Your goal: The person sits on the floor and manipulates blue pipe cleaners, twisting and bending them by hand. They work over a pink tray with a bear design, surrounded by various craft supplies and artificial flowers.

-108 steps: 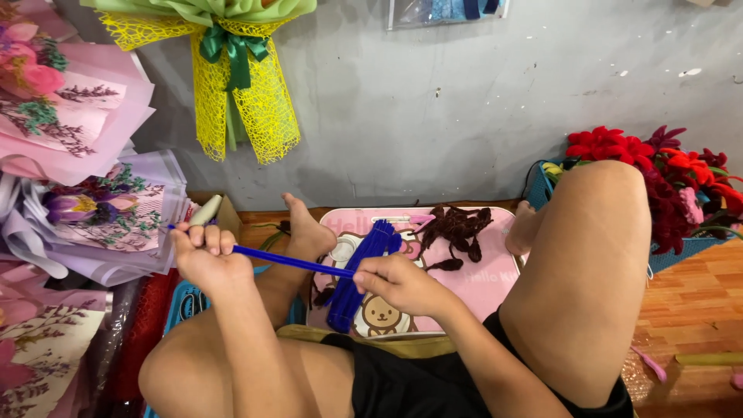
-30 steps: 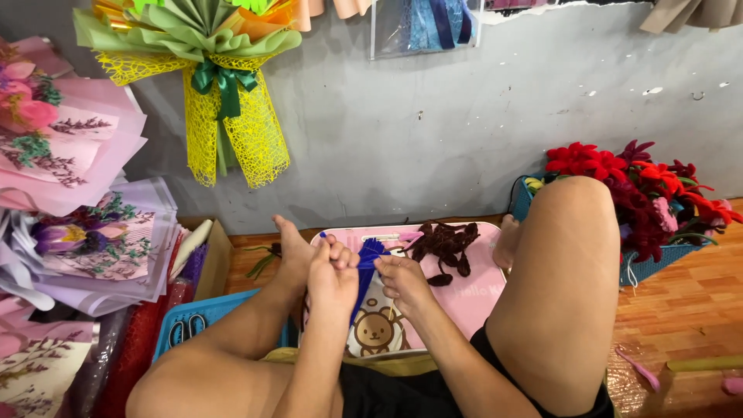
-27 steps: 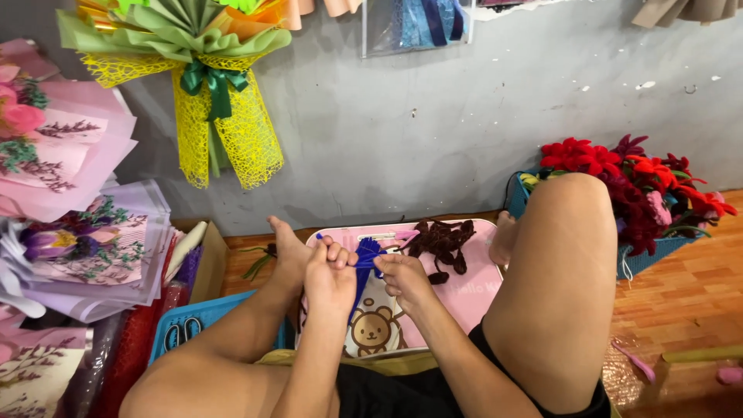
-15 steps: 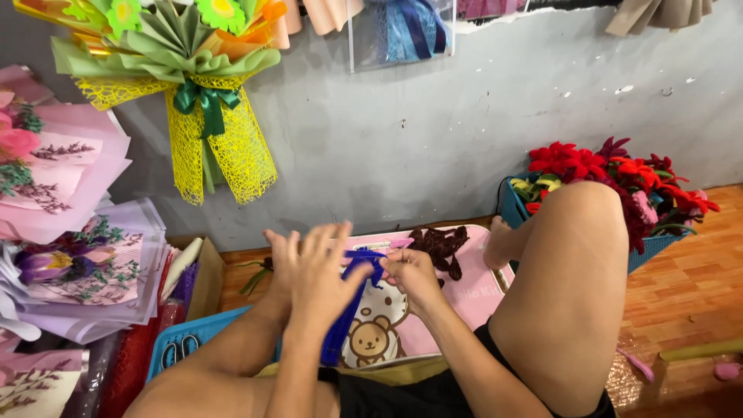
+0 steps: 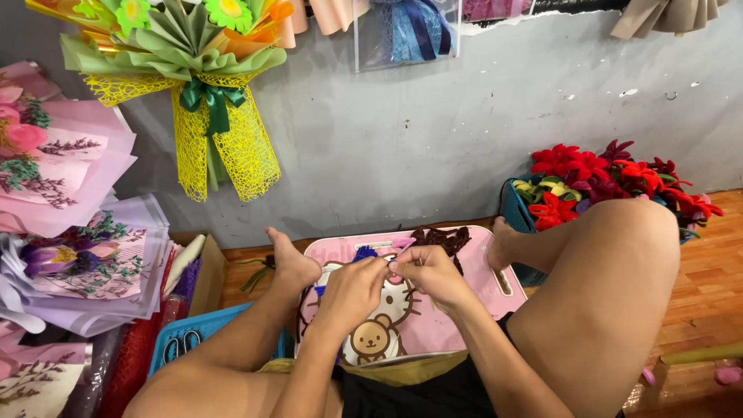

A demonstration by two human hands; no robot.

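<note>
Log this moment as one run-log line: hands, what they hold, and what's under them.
left hand: pinching blue fuzzy piece | right hand: pinching same piece | under: pink tray | nearby: dark red pieces

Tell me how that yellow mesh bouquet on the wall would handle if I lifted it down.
The yellow mesh bouquet would probably feel light for its size, since it looks like folded paper and open netting. The mesh tails hang limp below the green ribbon, so they would likely flop. The fanned paper folds could crush easily under a tight grip.
</note>
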